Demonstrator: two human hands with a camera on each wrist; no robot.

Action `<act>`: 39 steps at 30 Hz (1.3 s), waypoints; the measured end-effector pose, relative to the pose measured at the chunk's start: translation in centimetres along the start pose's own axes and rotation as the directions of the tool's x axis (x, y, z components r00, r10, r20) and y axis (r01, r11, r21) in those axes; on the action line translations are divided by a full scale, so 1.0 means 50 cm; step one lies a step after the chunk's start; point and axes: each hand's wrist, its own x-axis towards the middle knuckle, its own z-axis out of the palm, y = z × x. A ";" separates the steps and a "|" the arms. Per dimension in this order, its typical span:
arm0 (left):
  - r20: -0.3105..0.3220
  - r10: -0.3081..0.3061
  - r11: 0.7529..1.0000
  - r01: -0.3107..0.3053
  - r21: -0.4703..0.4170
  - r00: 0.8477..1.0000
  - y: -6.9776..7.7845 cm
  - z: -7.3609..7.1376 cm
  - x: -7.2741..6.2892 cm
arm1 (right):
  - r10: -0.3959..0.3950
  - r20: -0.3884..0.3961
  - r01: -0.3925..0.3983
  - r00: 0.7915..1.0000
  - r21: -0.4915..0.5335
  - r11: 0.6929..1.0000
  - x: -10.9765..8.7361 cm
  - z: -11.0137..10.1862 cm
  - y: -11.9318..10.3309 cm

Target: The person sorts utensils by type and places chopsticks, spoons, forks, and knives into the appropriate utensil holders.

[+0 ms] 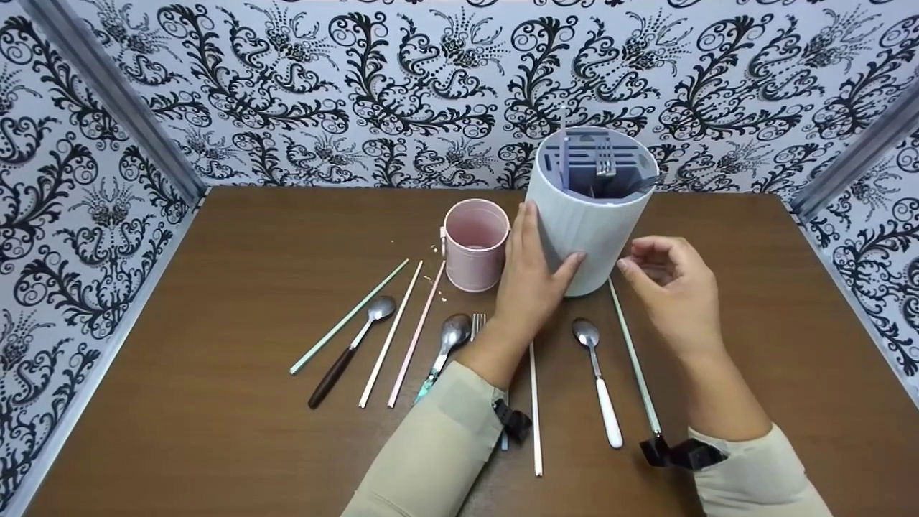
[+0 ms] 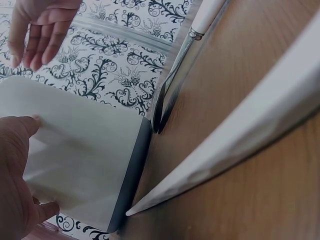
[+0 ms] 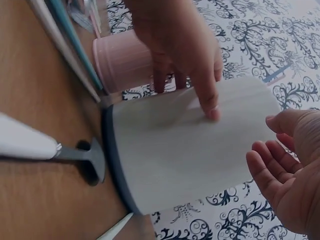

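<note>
A white cylindrical utensil holder (image 1: 585, 240) stands at the back of the brown table. Inside it are a fork (image 1: 604, 159), a pale upright chopstick (image 1: 564, 161) and another utensil leaning at the right rim. My left hand (image 1: 530, 281) grips the holder's left side, thumb (image 3: 212, 110) on the front wall and fingers round the side. Just right of the holder, my right hand (image 1: 678, 291) hovers with loosely bent fingers and holds nothing. A gap separates it from the holder wall (image 3: 200, 145) in the right wrist view. A pink cup (image 1: 475, 269) stands left of my left hand.
Left on the table lie a green chopstick (image 1: 348, 317), a dark-handled spoon (image 1: 334, 377), white and pink chopsticks, another spoon (image 1: 454, 332) and a partly hidden fork (image 1: 478, 324). Right lie a white chopstick (image 1: 535, 416), a white-handled spoon (image 1: 607, 409) and a green chopstick (image 1: 635, 359). Patterned walls surround the table.
</note>
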 end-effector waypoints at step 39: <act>0.020 -0.029 1.000 0.029 0.011 0.999 0.002 -0.005 0.000 | 0.514 0.559 -0.098 0.651 -0.609 0.787 0.002 -0.054 0.104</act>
